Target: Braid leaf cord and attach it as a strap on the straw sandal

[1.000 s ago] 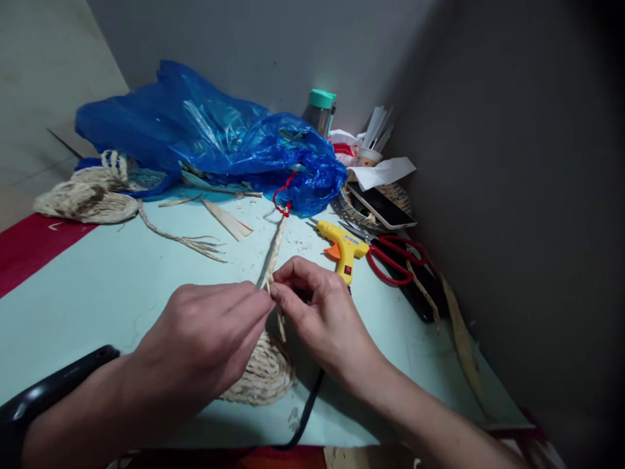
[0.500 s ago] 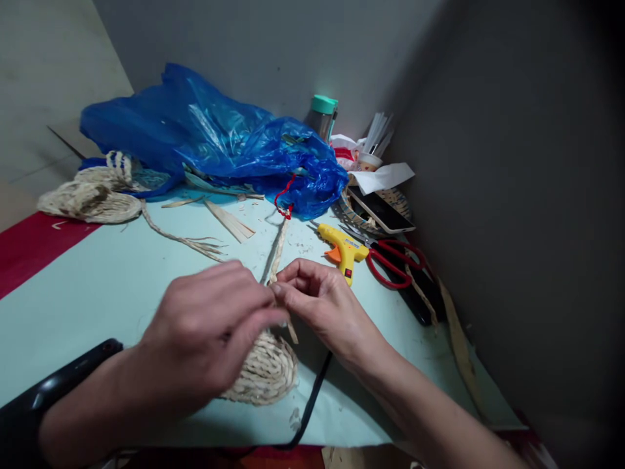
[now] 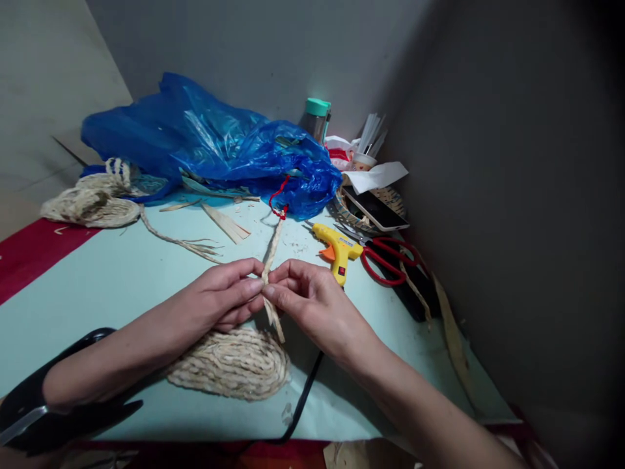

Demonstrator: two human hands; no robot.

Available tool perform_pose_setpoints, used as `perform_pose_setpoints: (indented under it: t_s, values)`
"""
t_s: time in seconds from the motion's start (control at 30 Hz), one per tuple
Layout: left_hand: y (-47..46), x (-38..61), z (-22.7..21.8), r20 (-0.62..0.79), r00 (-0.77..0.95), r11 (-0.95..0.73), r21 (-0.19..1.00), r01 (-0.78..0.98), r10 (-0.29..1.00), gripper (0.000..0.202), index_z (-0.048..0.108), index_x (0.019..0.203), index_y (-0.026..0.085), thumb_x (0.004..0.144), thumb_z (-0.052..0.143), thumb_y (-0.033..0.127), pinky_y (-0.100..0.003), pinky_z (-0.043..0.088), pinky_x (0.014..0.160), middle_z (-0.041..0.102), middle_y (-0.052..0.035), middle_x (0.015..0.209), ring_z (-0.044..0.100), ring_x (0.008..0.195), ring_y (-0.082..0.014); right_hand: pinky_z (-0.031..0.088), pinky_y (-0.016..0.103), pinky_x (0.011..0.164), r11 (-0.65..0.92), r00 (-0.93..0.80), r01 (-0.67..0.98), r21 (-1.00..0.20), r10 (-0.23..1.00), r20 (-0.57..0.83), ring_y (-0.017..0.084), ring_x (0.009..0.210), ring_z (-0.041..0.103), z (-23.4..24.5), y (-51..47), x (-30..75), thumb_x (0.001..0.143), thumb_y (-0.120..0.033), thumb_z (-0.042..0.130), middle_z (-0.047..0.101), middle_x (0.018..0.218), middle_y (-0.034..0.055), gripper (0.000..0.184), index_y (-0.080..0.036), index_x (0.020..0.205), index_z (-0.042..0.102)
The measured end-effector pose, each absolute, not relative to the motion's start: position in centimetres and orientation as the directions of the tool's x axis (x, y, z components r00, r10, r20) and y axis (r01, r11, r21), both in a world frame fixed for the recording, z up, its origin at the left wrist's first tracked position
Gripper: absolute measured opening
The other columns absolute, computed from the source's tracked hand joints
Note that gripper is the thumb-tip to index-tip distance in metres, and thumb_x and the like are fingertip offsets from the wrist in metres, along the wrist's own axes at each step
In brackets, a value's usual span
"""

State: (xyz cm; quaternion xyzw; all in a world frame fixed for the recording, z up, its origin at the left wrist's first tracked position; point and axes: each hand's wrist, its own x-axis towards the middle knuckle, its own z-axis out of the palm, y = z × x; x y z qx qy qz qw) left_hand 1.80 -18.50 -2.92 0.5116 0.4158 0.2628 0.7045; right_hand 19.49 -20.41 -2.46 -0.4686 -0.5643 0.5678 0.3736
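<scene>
A pale braided straw cord [image 3: 274, 251] runs from a red string [image 3: 279, 195] at the blue bag toward me, and its loose strand ends hang below my fingers. My left hand [image 3: 234, 293] pinches the braid from the left. From the right, my right hand [image 3: 305, 293] grips it at the same spot, thumb against forefinger. Just below the hands, a flat oval sole-shaped piece of coiled straw braid [image 3: 234, 365] lies on the pale green table cover [image 3: 161, 280], partly hidden by my left forearm.
A blue plastic bag [image 3: 195, 143] lies at the back, a woven straw piece [image 3: 92, 202] at left. On the right are a yellow glue gun [image 3: 339, 247], red-handled scissors [image 3: 388, 260] and a phone [image 3: 374, 208]. A black cable [image 3: 307, 397] crosses the front edge. A grey wall stands behind.
My left hand has come down from above the braid and turned, now pinching it beside my right hand. More of the coiled oval piece shows. The view has shifted slightly.
</scene>
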Motion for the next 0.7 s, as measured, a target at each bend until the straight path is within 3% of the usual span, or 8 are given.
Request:
perform_pose_setpoints:
  t_s: [0.13, 0.3, 0.5, 0.6, 0.7]
  values:
    - [-18.2, 1.8, -2.6, -0.297, 0.496, 0.176, 0.945, 0.276, 0.816, 0.024, 0.056, 0.077, 0.017, 0.088, 0.06, 0.038, -0.018, 0.022, 0.042, 0.042, 0.0086, 0.054, 0.029, 0.047, -0.0062, 0.036, 0.025, 0.061, 0.111, -0.282, 0.438, -0.892, 0.959, -0.019, 0.014, 0.067, 0.059, -2.2, -21.0, 19.6, 0.09, -0.018, 0.055, 0.068, 0.074, 0.0007, 0.008, -0.019, 0.083, 0.059]
    - [-18.3, 2.0, -2.4, -0.254, 0.408, 0.032, 0.878, 0.478, 0.877, 0.021, 0.058, 0.072, 0.018, 0.082, 0.058, 0.037, -0.022, 0.025, 0.045, 0.051, 0.0055, 0.052, 0.037, 0.049, -0.0094, 0.03, 0.026, 0.058, 0.205, -0.266, 0.702, -0.682, 0.964, 0.016, 0.014, 0.063, 0.055, -1.8, -21.5, 19.3, 0.091, -0.02, 0.052, 0.064, 0.071, 0.001, 0.008, -0.019, 0.085, 0.058]
    - [-18.7, 2.0, -2.4, -0.177, 0.357, -0.099, 0.767, 0.634, 0.917, 0.024, 0.057, 0.067, 0.02, 0.082, 0.052, 0.037, -0.025, 0.034, 0.052, 0.054, 0.0029, 0.057, 0.046, 0.057, -0.014, 0.026, 0.027, 0.056, 0.27, -0.262, 0.765, -0.585, 0.96, 0.101, 0.014, 0.059, 0.051, -2.0, -22.0, 18.9, 0.089, -0.021, 0.051, 0.061, 0.068, 0.0008, 0.012, -0.019, 0.077, 0.052]
    - [-18.9, 2.1, -2.4, -0.198, 0.369, -0.047, 0.827, 0.561, 0.908, 0.023, 0.056, 0.068, 0.02, 0.083, 0.052, 0.036, -0.024, 0.035, 0.051, 0.056, 0.0032, 0.055, 0.048, 0.053, -0.0129, 0.027, 0.026, 0.054, 0.319, -0.289, 0.719, -0.618, 0.945, 0.151, 0.012, 0.055, 0.049, -2.4, -22.3, 18.6, 0.092, -0.025, 0.05, 0.058, 0.065, -0.001, 0.016, -0.02, 0.077, 0.05]
    - [-18.9, 2.1, -2.4, -0.236, 0.4, 0.053, 0.907, 0.418, 0.885, 0.022, 0.056, 0.071, 0.02, 0.083, 0.056, 0.038, -0.021, 0.032, 0.045, 0.054, 0.0054, 0.05, 0.046, 0.045, -0.0102, 0.031, 0.027, 0.055, 0.445, -0.329, 0.696, -0.564, 0.895, 0.3, 0.013, 0.057, 0.049, -3.3, -22.6, 18.3, 0.094, -0.024, 0.047, 0.059, 0.067, -0.0001, 0.016, -0.019, 0.08, 0.052]
